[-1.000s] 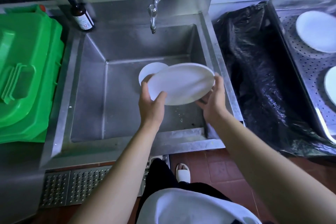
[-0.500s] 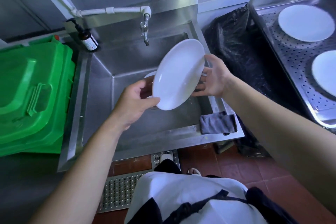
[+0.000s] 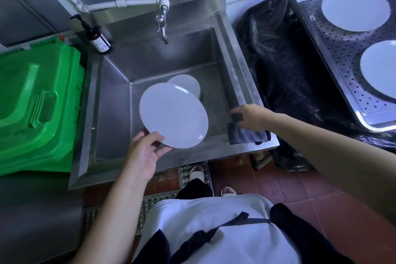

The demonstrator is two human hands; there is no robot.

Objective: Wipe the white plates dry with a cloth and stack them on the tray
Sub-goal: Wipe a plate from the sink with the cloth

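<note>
Steel sink (image 3: 242,66): left hand (image 3: 143,154) pinches smooth round white plate (image 3: 173,115) by its near rim, right hand (image 3: 249,117) grips grey cloth (image 3: 246,135) on front-right corner.

A shiny metal sink (image 3: 120,100) sits in the middle, with a tap (image 3: 162,25) on a white pipe (image 3: 120,3) above it. Left of the sink is a big green bin (image 3: 38,100). Right of the sink is a black bag (image 3: 278,70). Below the sink, the floor (image 3: 321,195) has red-brown tiles and a metal grate (image 3: 150,201).
</note>
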